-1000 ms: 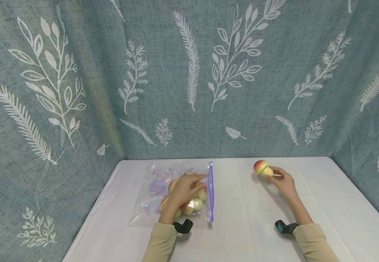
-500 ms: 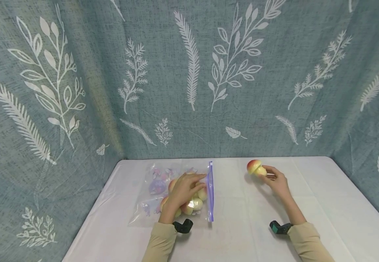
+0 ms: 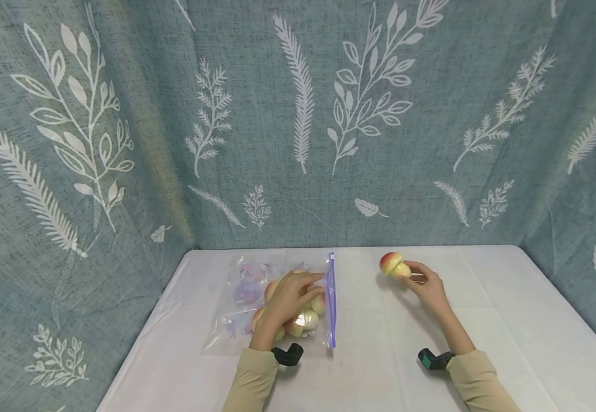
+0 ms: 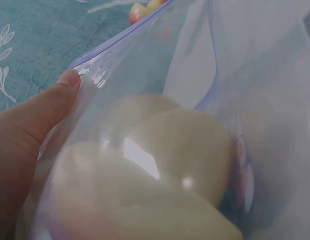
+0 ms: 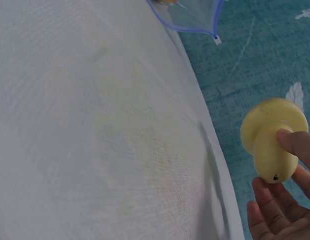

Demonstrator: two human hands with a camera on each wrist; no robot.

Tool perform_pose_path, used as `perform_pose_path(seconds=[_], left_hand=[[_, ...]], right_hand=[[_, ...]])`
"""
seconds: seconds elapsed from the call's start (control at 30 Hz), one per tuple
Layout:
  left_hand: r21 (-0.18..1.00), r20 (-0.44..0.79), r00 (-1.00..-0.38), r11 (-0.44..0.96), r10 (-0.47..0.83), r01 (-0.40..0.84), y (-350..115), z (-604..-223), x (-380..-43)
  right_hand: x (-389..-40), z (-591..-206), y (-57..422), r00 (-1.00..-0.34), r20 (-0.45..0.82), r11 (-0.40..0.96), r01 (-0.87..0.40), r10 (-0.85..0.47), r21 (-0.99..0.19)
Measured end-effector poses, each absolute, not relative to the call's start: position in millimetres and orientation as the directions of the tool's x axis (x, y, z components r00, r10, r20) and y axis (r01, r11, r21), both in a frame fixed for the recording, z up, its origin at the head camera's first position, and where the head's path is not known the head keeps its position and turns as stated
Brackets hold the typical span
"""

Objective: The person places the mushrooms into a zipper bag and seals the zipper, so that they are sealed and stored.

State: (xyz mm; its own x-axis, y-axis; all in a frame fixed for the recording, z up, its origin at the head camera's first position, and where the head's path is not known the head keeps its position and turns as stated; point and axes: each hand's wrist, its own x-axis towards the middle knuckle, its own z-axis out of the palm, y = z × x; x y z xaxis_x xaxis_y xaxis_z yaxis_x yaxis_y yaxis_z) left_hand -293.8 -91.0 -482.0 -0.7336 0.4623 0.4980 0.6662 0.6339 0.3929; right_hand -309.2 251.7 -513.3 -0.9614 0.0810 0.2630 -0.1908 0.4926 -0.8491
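Observation:
A toy mushroom [image 3: 393, 264], red-capped with a yellow stem, is held by its stem in my right hand [image 3: 430, 289] above the table. In the right wrist view, the thumb presses on the pale underside of the mushroom [image 5: 274, 125]. My left hand [image 3: 289, 297] lies over a clear zip bag [image 3: 220, 343] with a purple seal edge. In the left wrist view, the left thumb [image 4: 50, 107] is at the stretched edge of the bag; the other fingers are hidden there. Several similar toy mushrooms [image 4: 174, 150] lie inside the bag, whose mouth gapes to the right.
A white-covered table [image 3: 370, 366] spans the front, with the bag at left of centre. A teal curtain [image 3: 298, 217] with white leaf prints stands behind and at both sides. Black wrist cameras are on my left wrist [image 3: 288, 355] and right wrist [image 3: 434, 359].
My right hand has moved left with the toy mushroom, nearer the bag. The left hand and the bag stay in place.

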Motion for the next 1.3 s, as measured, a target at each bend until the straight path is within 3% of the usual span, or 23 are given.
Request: perform_pose_path(seconds=[1.3], left_hand=[[0.387, 0.492, -0.737, 0.642, 0.463, 0.662, -91, -482, -293]], right_hand=[[-301, -519, 219, -0.964, 0.262, 0.448, -0.256, -0.049, -0.857]])
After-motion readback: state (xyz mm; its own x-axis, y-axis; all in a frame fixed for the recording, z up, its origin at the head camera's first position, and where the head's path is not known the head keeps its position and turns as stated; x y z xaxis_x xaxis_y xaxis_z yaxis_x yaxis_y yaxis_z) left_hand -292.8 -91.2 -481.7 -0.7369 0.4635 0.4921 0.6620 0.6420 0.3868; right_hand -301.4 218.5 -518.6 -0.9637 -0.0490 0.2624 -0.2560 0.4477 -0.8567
